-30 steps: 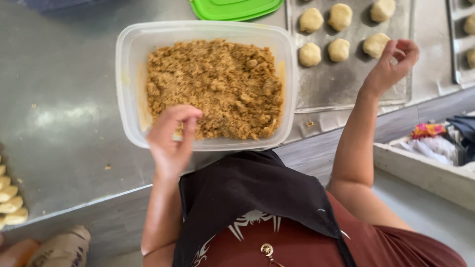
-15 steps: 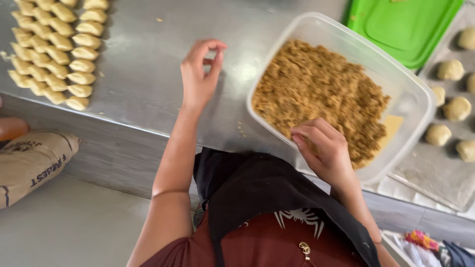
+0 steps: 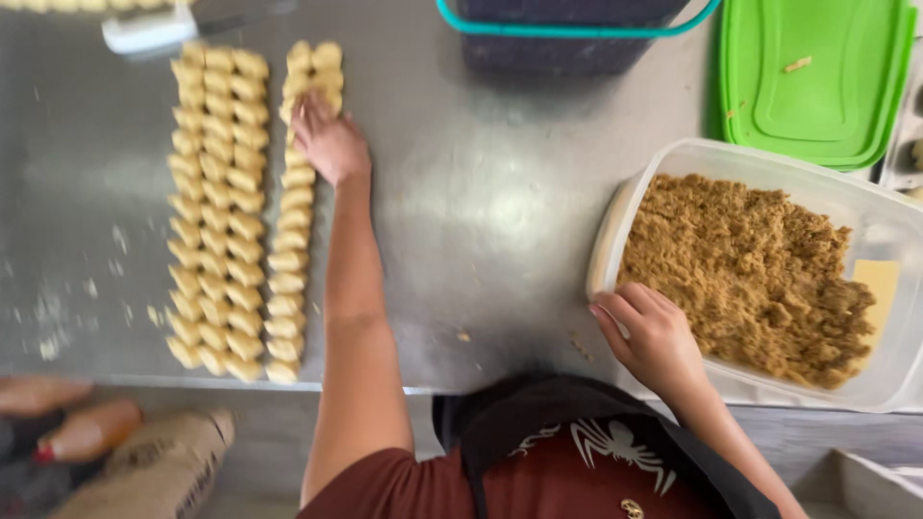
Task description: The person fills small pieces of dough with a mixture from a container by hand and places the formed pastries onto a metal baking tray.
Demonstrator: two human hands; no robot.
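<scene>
Left hand (image 3: 329, 142) reaches far left across the steel tabletop (image 3: 481, 211), its grip closing on a dough piece (image 3: 298, 108). Right hand (image 3: 654, 336), loosely curled, rests in the crumbly brown filling (image 3: 750, 274), near right; holding any? Cannot tell.

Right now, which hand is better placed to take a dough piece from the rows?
Probably the left hand: it already rests on the rows of dough pieces. The right hand is far off, at the edge of the tub of brown filling.
</scene>
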